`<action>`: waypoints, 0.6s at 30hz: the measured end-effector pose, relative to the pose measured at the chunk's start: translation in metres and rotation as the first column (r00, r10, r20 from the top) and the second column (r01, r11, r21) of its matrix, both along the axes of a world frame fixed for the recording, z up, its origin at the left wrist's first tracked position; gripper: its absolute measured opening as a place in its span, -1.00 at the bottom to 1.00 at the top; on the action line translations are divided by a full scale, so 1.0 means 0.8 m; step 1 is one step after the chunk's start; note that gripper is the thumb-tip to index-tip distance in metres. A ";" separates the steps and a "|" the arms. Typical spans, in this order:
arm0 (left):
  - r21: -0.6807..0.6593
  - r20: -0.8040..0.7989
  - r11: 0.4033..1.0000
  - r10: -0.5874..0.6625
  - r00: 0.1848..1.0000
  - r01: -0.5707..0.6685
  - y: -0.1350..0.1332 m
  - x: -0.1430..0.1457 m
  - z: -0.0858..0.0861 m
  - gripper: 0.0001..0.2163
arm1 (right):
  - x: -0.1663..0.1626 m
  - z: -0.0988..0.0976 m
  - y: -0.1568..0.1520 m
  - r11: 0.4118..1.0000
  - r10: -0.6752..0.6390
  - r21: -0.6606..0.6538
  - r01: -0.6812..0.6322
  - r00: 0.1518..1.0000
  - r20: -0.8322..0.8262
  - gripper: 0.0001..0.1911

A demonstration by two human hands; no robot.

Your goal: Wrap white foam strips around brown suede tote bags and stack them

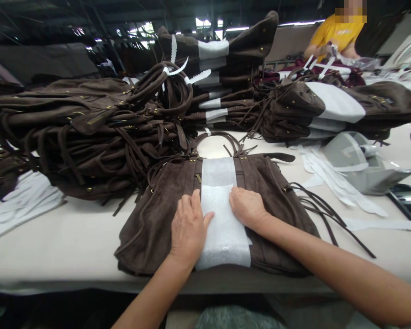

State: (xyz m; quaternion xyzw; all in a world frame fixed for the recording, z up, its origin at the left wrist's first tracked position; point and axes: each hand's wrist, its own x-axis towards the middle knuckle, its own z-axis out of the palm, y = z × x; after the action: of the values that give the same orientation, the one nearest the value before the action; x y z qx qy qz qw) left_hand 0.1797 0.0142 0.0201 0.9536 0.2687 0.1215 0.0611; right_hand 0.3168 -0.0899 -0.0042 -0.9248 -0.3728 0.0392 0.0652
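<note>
A pale worktable [55,246] is set in a dim workshop. The left hand [188,228] and right hand [248,208] are laid flat and unclenched, a little apart, on either edge of a white foam strip [222,183]; nothing is gripped. The strip is partly covered by both hands. Beneath them a brown suede bag [157,214] is spread, soft, matte and brass-studded. Its corner beyond the left hand is hidden by a heap of bags [89,132]. Right of the right hand, a phone [409,201] is cut off.
</note>
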 end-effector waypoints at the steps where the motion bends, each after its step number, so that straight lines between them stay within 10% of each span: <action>1: 0.046 0.044 0.994 -0.101 0.994 0.099 -0.001 -0.001 0.003 -0.59 | 0.001 0.001 0.000 1.000 -0.002 -0.002 0.002 1.000 -0.012 -0.70; 5: -0.149 0.045 0.844 -0.514 0.857 0.514 -0.010 0.006 0.019 -0.73 | 0.008 0.002 0.003 1.000 -0.009 -0.013 0.008 0.996 -0.086 -0.68; 10: -0.435 -0.303 0.754 -0.638 0.708 0.493 -0.009 0.026 0.021 -0.37 | 0.014 0.002 0.004 0.999 -0.030 0.024 0.033 0.990 -0.136 -0.67; 13: -0.333 -0.282 0.717 -0.695 0.661 0.612 0.015 0.025 -0.015 -0.38 | 0.013 0.009 0.001 0.997 -0.057 0.039 0.064 0.985 -0.160 -0.69; 18: 0.205 0.076 0.672 -0.736 0.673 0.712 0.063 0.048 -0.120 -0.36 | 0.026 0.014 0.005 0.999 0.016 0.054 -0.003 0.967 -0.256 -0.69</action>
State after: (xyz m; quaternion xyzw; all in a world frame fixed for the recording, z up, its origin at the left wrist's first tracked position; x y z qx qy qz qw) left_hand 0.2180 0.0647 -0.0760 0.9711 -0.1483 0.1805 0.0489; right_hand 0.3375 -0.0859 0.0071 -0.9081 -0.3666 0.1487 0.1370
